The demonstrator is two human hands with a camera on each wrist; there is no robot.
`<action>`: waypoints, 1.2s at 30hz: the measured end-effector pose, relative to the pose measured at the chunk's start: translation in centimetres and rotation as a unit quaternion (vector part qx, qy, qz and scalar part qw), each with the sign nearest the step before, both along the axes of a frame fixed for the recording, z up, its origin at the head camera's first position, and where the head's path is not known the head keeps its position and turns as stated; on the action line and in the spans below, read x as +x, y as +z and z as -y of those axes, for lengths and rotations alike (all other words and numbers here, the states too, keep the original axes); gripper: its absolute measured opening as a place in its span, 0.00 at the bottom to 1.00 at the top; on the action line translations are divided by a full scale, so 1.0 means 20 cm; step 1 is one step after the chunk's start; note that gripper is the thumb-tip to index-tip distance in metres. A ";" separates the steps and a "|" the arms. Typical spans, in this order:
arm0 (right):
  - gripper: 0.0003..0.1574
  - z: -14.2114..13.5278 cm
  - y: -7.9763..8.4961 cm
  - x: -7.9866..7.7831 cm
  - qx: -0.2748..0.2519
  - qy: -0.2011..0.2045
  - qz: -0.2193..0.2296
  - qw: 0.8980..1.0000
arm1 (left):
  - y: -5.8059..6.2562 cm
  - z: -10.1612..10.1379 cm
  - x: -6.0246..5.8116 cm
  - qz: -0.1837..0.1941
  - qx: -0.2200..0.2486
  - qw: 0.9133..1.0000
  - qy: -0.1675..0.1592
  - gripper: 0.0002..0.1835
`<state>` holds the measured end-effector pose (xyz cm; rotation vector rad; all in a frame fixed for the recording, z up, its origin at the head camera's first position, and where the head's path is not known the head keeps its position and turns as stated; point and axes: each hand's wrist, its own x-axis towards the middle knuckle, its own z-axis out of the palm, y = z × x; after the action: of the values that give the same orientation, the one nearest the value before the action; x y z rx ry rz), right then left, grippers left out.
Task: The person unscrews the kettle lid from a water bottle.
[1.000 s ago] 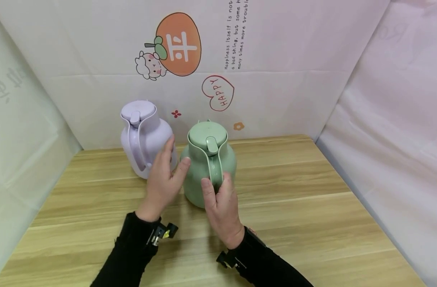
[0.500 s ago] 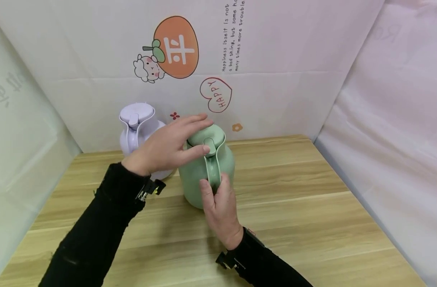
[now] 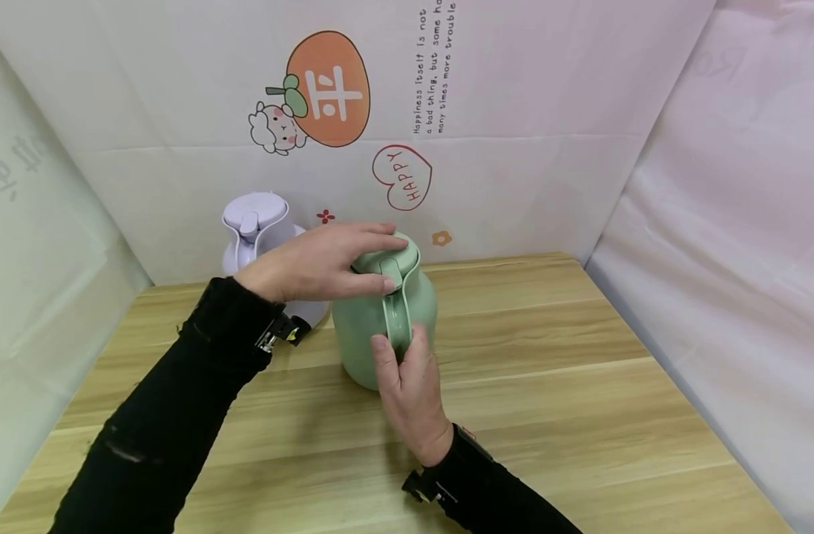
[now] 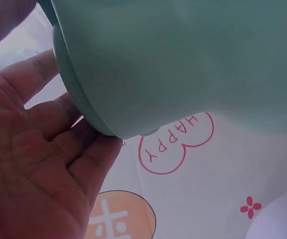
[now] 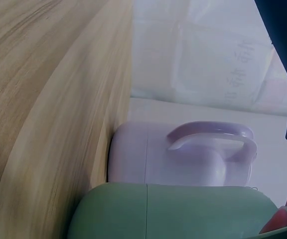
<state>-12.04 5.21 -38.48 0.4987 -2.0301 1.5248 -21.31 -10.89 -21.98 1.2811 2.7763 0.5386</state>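
Observation:
A pale green thermos jug [image 3: 360, 337] stands upright on the wooden table. My left hand [image 3: 316, 259] lies over its lid [image 3: 407, 256], thumb by the lever and straight fingers reaching across the top. Seen in the left wrist view, the fingers [image 4: 91, 162] touch the lid's edge while the palm stays apart from it. Lower down, my right hand [image 3: 416, 397] grips the jug's handle [image 3: 398, 319], thumb on the near side. A lilac thermos jug [image 3: 253, 211] of the same shape stands behind and to the left, partly covered by my left hand and wrist.
The wooden table [image 3: 567, 386] ends at a white printed cloth [image 3: 513, 185] behind the jugs. More white cloth hangs at both sides. In the right wrist view the lilac jug's handle [image 5: 213, 129] shows just beyond the green jug [image 5: 193, 209].
My left hand has moved from between the two jugs up and right onto the green jug's lid, settling slightly lower in the last half second. My right hand keeps its hold on the handle.

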 end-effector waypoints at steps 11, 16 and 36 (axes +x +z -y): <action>0.13 -0.01 0.00 0.00 0.008 0.008 -0.009 1.000 | 0.00 -0.01 0.00 -0.015 0.001 1.000 0.001 0.34; 0.14 0.00 0.00 0.00 0.012 -0.002 -0.006 1.000 | -0.01 -0.02 0.01 -0.029 0.004 1.000 0.002 0.33; 0.15 0.01 0.00 0.00 0.023 -0.017 0.001 1.000 | -0.04 -0.10 0.05 -0.110 -0.025 0.991 0.074 0.32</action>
<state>-11.94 5.10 -38.47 0.4787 -2.0687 1.4633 -20.29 -8.92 -22.68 1.2004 3.0620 0.3503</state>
